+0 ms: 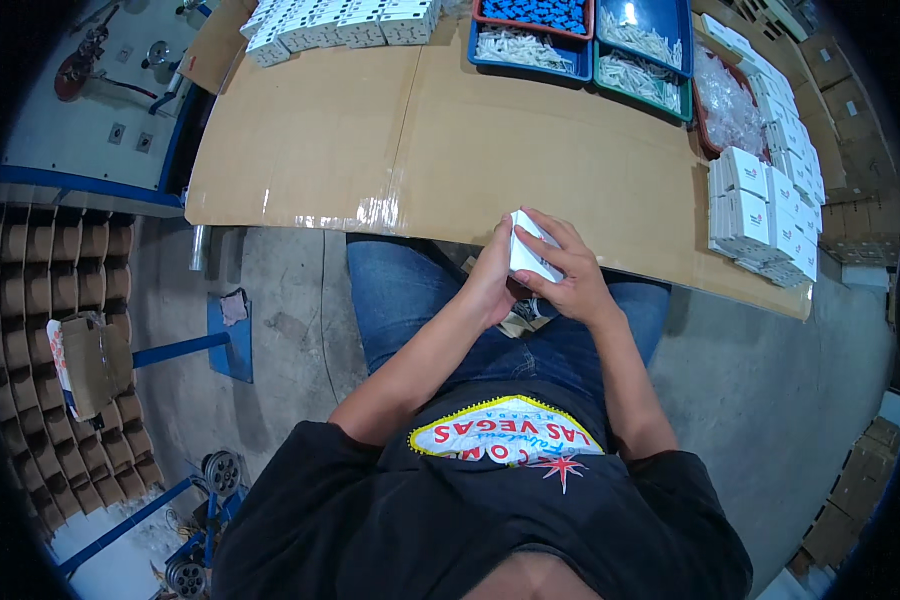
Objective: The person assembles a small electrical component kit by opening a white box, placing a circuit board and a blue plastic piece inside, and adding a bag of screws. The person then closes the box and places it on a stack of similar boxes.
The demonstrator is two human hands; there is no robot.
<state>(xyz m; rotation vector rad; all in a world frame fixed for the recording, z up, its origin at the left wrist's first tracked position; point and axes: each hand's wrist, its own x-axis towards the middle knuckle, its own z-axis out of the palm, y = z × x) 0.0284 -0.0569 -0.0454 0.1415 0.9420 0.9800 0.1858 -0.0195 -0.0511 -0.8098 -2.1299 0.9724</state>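
Note:
Between my two hands is a small white box (pixel 532 252), held over my lap at the near edge of the cardboard-covered table (pixel 530 170). My left hand (pixel 492 268) is wrapped round the box's left side. From the right, my right hand (pixel 576 272) grips it, with fingers lying across its upper face. Part of the box is covered by the fingers, so I cannot tell whether its flap is closed.
Stacked white boxes stand at the table's far left (pixel 340 24) and right (pixel 765 215). Trays at the back hold blue pieces (pixel 535 14) and white pieces (pixel 525 48). A reddish tray holds clear plastic bags (pixel 725 95). Partitioned cardboard (pixel 55 370) and a blue metal stand (pixel 230 340) are at left.

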